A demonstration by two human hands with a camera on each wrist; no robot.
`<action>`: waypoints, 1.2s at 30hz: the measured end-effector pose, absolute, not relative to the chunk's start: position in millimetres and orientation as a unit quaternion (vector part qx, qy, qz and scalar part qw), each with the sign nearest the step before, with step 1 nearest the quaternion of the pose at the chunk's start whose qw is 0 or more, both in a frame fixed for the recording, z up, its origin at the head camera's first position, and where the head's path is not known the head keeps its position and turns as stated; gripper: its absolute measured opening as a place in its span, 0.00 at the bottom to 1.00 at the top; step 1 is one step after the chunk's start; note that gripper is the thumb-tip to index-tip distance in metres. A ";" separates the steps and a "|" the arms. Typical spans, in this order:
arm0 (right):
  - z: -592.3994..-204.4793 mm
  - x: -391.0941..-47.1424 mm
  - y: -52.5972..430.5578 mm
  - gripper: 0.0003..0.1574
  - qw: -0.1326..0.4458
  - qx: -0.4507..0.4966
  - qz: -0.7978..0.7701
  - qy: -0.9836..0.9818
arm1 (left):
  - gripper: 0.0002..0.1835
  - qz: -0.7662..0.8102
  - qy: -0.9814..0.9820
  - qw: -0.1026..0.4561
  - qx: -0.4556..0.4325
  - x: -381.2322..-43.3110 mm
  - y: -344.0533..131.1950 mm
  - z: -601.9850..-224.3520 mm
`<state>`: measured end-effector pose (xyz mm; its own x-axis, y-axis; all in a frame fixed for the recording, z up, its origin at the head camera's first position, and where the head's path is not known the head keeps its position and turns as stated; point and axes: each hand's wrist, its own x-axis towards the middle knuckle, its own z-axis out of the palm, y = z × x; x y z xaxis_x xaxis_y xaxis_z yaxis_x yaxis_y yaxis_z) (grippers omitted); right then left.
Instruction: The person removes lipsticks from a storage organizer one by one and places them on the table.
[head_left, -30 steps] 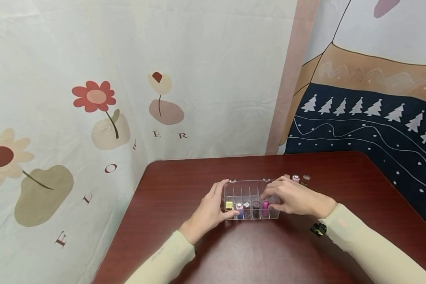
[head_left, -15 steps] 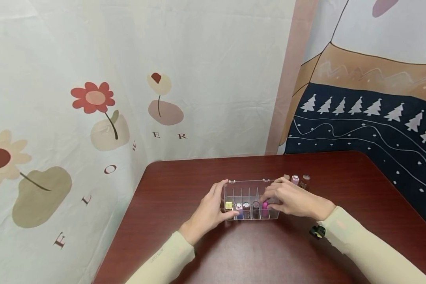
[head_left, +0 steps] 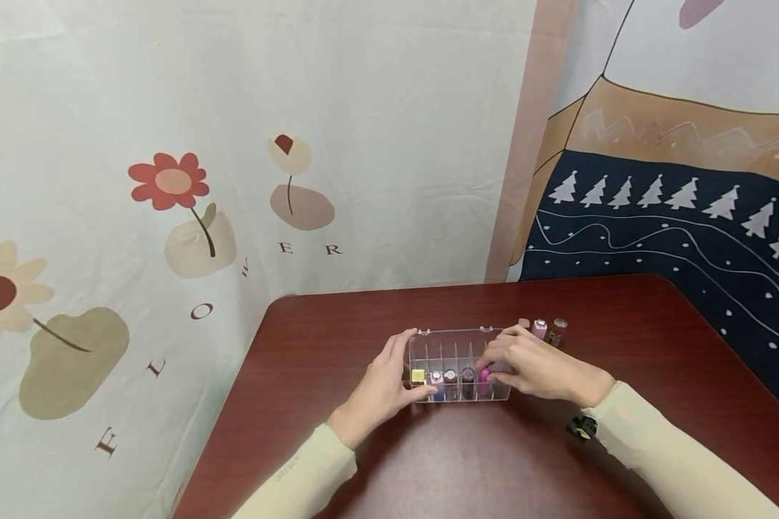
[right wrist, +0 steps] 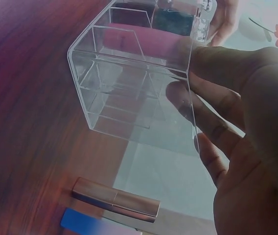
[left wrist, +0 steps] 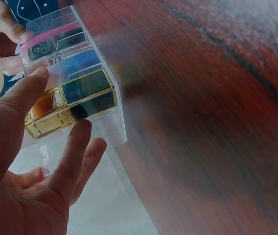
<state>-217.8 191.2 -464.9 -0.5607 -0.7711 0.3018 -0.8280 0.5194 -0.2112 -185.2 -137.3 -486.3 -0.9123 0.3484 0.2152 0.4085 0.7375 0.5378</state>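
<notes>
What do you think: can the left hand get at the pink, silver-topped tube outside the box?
Probably not directly: the left hand holds the clear box at its left end, and box and right hand lie between it and the silver-topped tube.

Head view looks forward-down; close wrist views flank the shared box (head_left: 449,348).

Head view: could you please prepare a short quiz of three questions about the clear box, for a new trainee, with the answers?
1. Fill in: the clear box rests on a dark red ____.
2. True or false: in the head view, the pink tube stands to the left of the yellow-topped item.
3. Which one touches the box's end beside the yellow-topped item? A) the left grip B) the right grip

Key: 1. table; 2. false; 3. A
</notes>
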 end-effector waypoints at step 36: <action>-457.3 -210.5 213.3 0.31 0.210 0.422 0.272 -0.839 | 0.61 -0.296 -0.931 0.060 -0.207 -184.8 -136.7 -487.9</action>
<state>-210.5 213.3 -457.3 -0.5558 -0.5930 0.5826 -0.8222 0.4958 -0.2796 -184.8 -136.7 -487.9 -0.9068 0.3501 0.2347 0.4213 0.7393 0.5252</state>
